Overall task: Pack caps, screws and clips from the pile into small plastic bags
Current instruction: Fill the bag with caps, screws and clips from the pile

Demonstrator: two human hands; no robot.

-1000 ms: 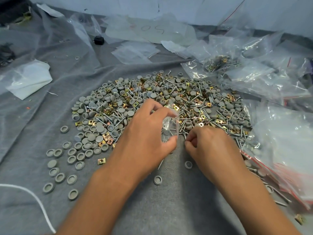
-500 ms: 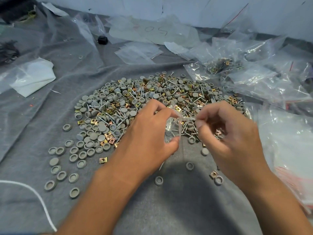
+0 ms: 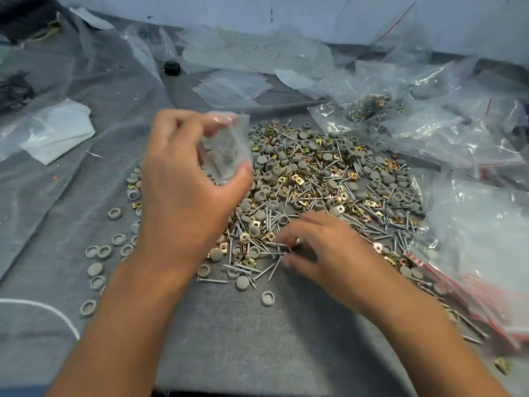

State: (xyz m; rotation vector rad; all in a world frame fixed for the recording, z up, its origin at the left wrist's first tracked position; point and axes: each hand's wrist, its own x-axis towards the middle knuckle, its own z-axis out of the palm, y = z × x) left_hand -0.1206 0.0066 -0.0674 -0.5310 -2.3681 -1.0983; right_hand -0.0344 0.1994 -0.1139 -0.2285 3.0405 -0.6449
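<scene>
Since half a second ago the left hand (image 3: 183, 179) has been raised and the right hand (image 3: 320, 247) dropped to the pile (image 3: 329, 179). The pile is spread on the grey cloth (image 3: 243, 339). A small clear bag (image 3: 226, 147) is pinched between left thumb and fingers, above the pile's left edge. Screws (image 3: 274, 247) are pinched at the right fingertips.

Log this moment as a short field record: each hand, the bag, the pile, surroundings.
left hand: holds small clear bag above the pile
right hand: fingertips on screws at the pile's near edge
pile: grey caps, screws, gold clips, mixed
surface: grey cloth
right side: packed bags
</scene>
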